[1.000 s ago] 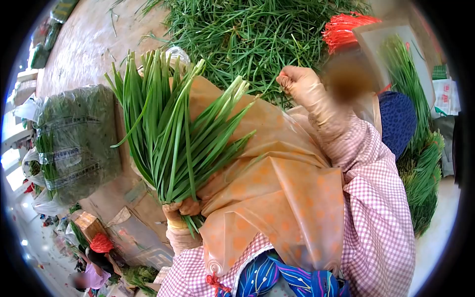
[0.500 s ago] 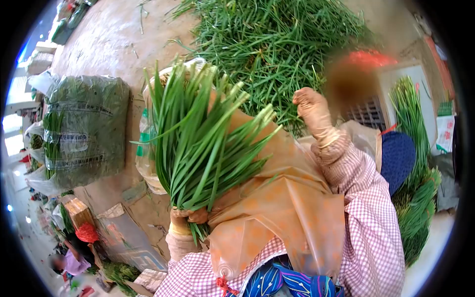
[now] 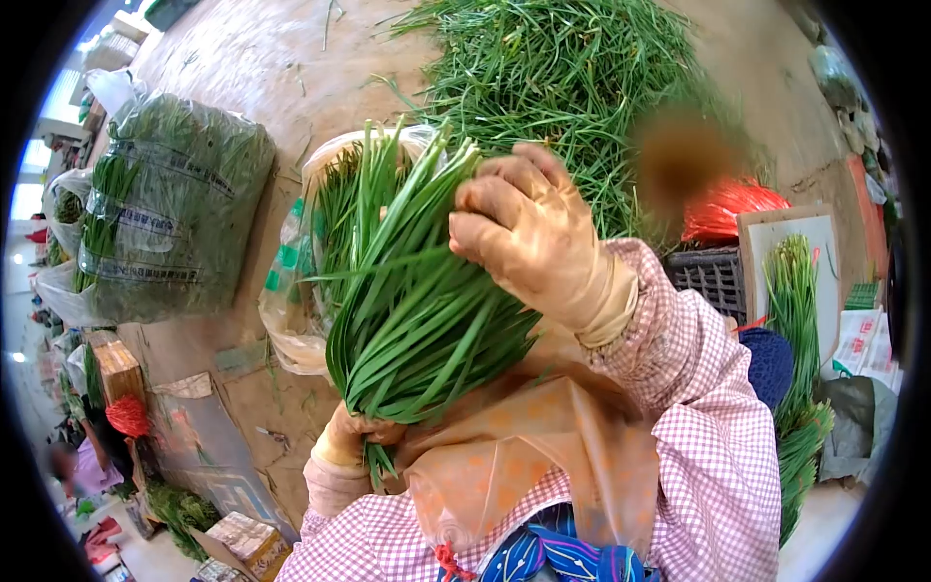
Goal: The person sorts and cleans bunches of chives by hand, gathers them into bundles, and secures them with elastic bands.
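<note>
A fanned bunch of garlic chives [image 3: 417, 330] slants up in front of my apron, pale stem ends at the top. My left hand [image 3: 359, 434], in a tan glove, is closed around its gathered lower end, and some leaf tips poke out beneath. My right hand [image 3: 533, 238], gloved too, has its fingers bent against the upper right side of the bunch, near the pale ends. It seems to pinch stalks there, though the fingertips are partly hidden. Behind the bunch stands an open plastic bag [image 3: 291, 335] with more chives inside.
A large heap of loose chives [image 3: 572, 107] lies ahead. On the left is a packed clear bag [image 3: 184, 209] of greens. To the right are a dark crate [image 3: 708, 281], red plastic strands [image 3: 727, 209] and bundled chives [image 3: 793, 320]. A person [image 3: 92, 461] is far left.
My right hand has come left from beside the heap to the stem ends of the bunch. The fanned stems are drawn closer together. My left hand keeps its hold, and the view has shifted slightly.
</note>
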{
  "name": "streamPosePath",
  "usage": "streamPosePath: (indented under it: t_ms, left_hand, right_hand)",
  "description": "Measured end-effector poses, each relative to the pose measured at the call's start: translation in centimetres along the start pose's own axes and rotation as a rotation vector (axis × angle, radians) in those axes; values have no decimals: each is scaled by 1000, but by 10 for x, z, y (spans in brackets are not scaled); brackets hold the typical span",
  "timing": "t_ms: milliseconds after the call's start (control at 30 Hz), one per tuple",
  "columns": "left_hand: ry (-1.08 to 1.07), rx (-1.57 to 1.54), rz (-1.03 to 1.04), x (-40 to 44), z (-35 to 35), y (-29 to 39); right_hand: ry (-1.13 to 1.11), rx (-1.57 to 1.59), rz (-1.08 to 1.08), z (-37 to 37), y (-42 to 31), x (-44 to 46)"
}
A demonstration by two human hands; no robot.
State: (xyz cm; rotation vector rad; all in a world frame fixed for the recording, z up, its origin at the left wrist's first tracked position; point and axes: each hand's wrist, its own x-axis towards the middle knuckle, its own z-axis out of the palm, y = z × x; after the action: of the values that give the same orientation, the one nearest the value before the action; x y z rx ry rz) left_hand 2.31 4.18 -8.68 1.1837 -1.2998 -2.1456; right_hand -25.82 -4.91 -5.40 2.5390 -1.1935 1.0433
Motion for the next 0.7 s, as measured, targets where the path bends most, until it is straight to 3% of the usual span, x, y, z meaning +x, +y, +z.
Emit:
streamPosePath:
  t_ms: [67, 133, 200, 267, 333, 400, 433, 567, 633, 667, 700]
  left_hand:
    - [10, 30, 9, -2, 1, 2]
    - [15, 63, 11, -3, 0, 4]
    - [23, 98, 11, -4, 0, 6]
    - [37, 129, 9, -6, -2, 8]
    - [47, 160, 1, -7, -2, 11]
    - [59, 192, -9, -9, -2, 13]
    - [65, 208, -10, -10, -2, 15]
    - [108, 302, -30, -21, -6, 23]
    - [143, 362, -54, -30, -11, 28]
    - [159, 384, -67, -33, -14, 31]
    - [169, 410, -82, -34, -15, 34]
  right_hand:
    - [73, 142, -38, 5, 2, -4]
    - [188, 610, 549, 6, -2, -22]
    - [266, 912, 883, -5, 10, -29]
    - [359, 729, 943, -10, 17, -28]
    - [282, 678, 905, -20, 18, -23]
    - [25, 38, 226, -25, 17, -7]
    - [-139, 6, 290, -23, 12, -3]
    - [-268, 20, 359, 12, 19, -13]
    - [-339, 693, 469, 14, 23, -19]
    - [-221, 1043, 575, 16, 19, -24]
    - [-179, 1199, 759, 22, 13, -33]
